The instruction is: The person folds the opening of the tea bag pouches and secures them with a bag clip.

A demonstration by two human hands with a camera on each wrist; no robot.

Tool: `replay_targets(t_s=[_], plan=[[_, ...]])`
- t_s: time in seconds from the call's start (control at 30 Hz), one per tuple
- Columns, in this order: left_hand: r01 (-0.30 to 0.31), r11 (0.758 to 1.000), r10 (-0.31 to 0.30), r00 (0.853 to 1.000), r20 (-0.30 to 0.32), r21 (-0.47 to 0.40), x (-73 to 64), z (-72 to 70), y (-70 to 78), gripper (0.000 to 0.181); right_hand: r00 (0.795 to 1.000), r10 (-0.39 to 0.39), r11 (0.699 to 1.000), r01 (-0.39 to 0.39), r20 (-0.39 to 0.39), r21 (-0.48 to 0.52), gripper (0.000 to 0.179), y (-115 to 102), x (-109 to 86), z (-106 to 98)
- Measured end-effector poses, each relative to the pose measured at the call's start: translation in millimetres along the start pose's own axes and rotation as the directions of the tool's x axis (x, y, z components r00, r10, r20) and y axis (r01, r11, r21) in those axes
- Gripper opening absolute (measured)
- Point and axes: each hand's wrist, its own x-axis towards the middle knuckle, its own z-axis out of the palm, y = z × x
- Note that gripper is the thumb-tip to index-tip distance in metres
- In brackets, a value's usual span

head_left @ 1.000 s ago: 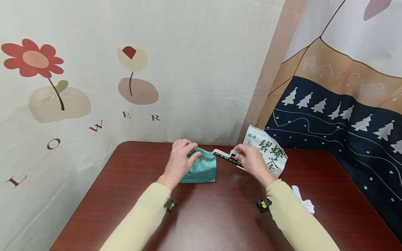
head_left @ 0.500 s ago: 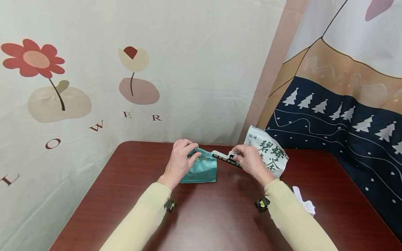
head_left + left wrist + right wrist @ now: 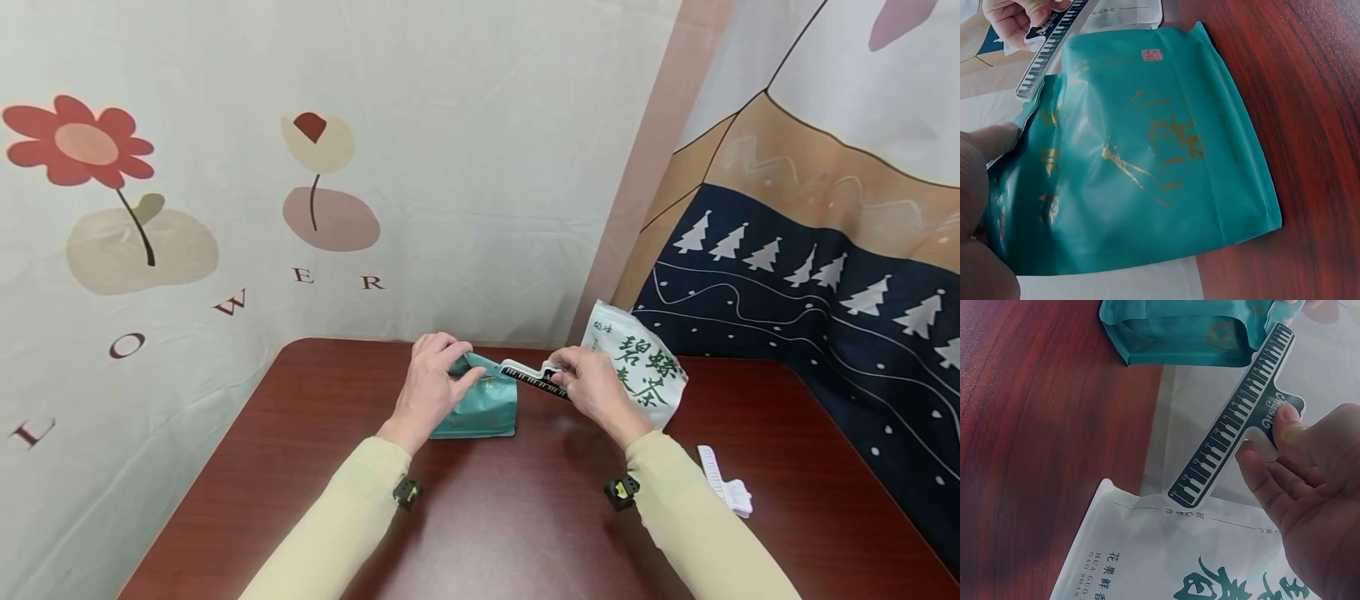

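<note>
A teal foil tea pouch (image 3: 487, 412) with gold print stands on the table, its top folded over. My left hand (image 3: 429, 379) pinches that folded top at its left part; the left wrist view shows the thumb (image 3: 997, 140) pressed on the fold. Between thumb and fingers, my right hand (image 3: 596, 387) holds a black-and-white bag clip (image 3: 1235, 419) with a piano-key pattern by its handle. The clip's far end is at the right corner of the pouch's fold. Whether its jaws grip the fold I cannot tell.
Behind the right hand a white tea bag (image 3: 648, 367) with green characters leans by the back edge. A white clip (image 3: 722, 483) lies on the reddish-brown table (image 3: 525, 517), right of the right sleeve. Printed cloth (image 3: 480, 167) hangs behind the table.
My right hand has moved slightly left, bringing the clip's end to the corner of the pouch's fold. The left hand keeps its hold on the pouch.
</note>
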Motion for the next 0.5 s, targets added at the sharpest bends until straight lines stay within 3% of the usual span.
replay_targets(t_s=[0.5], plan=[[0.031, 0.998, -0.032, 0.999, 0.008, 0.049, 1.5, 1.6, 3.2, 0.026, 0.997, -0.08, 0.994, 0.081, 0.013, -0.067, 0.017, 2.6, -2.7, -0.3]])
